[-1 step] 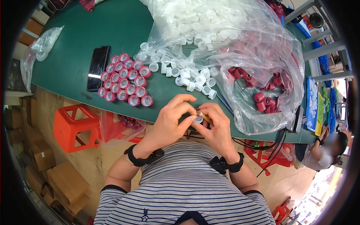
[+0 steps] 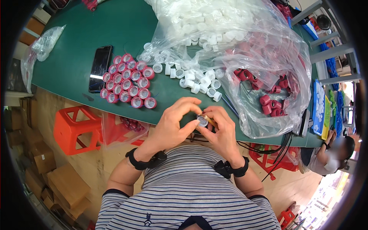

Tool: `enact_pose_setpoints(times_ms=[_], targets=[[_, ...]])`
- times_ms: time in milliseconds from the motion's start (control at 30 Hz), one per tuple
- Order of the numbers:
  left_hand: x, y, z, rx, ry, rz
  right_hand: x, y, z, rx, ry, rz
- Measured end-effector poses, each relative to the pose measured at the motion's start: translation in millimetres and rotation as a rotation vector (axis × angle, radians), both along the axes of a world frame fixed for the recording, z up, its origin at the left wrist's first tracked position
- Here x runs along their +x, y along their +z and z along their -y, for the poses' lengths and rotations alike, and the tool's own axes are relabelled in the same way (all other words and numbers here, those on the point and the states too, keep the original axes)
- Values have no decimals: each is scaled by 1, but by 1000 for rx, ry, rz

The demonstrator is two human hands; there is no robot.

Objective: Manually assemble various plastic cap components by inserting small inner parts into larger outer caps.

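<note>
At the table's near edge, my two hands meet over a small round piece with a pale, clear-looking face (image 2: pixel 202 121). My left hand (image 2: pixel 174 122) has its thumb against the piece's left side, its forefinger curled above. My right hand (image 2: pixel 220 126) grips the piece from the right, its thumb below; a thin yellowish stick (image 2: pixel 210 121) lies between its fingers. Fingers cover much of the piece, so its outer colour is hard to see. Left of my hands, several dark-pink rings with clear inserts (image 2: pixel 126 84) stand in close rows. Loose white caps (image 2: pixel 195 81) lie beyond my hands.
A black phone (image 2: pixel 100 69) lies beside the pink rings. A large clear bag of white caps (image 2: pixel 207 23) and an open bag of pink rings (image 2: pixel 273 100) spread over the green table (image 2: pixel 103 32). Red stools (image 2: pixel 78 130) stand below; a person (image 2: pixel 332 153) sits at far right.
My left fingertips have shifted slightly off the piece's face, so more of its round pale face shows. My right hand stays nearly still.
</note>
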State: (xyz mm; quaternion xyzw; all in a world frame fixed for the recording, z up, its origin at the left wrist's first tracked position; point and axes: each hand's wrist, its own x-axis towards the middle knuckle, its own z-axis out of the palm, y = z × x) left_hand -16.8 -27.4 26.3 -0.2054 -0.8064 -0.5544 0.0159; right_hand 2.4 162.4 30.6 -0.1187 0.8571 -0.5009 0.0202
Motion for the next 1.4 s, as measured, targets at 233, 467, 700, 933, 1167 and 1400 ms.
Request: enact_pose_setpoints(times_ms=[233, 467, 700, 933, 1167, 1400], targets=[[5, -10, -7, -129, -116, 66, 7, -5, -2, 35, -9, -52], [13, -28, -24, -134, 10, -154, 9, -7, 0, 111, -101, -67], [21, -38, -30, -124, 168, -255, 3, 6, 3, 198, -53, 29], [22, -37, -31, -101, 192, -238, -1, 11, -7, 106, 101, 62], [23, -37, -32, -96, 216, -214, 2, 2, -6, 32, 28, 101], [24, -39, -32, -63, 220, -234, 3, 0, -6, -1, 9, 133]])
